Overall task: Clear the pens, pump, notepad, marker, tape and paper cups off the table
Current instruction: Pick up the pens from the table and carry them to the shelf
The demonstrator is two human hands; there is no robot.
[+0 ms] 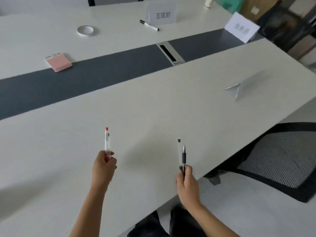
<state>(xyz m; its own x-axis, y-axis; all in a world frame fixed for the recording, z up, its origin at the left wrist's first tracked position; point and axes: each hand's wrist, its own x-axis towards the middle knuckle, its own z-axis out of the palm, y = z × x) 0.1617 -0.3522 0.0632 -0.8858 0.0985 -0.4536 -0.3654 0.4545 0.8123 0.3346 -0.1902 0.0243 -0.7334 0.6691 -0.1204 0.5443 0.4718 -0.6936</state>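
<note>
The left hand (104, 166) grips a red pen (107, 144) upright above the desk (153, 108). The right hand (187, 183) grips two black pens (182, 156) upright. On the far desk half lie the tape (85, 30), marker (149, 25) and pink notepad (59, 62), well apart.

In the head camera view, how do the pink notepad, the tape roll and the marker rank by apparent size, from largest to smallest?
1. Pink notepad, the largest area.
2. Tape roll and marker: unsure. The marker looks longer but thin; the roll looks wider.
All three lie far from the camera, the marker farthest, so true sizes may differ.
</note>
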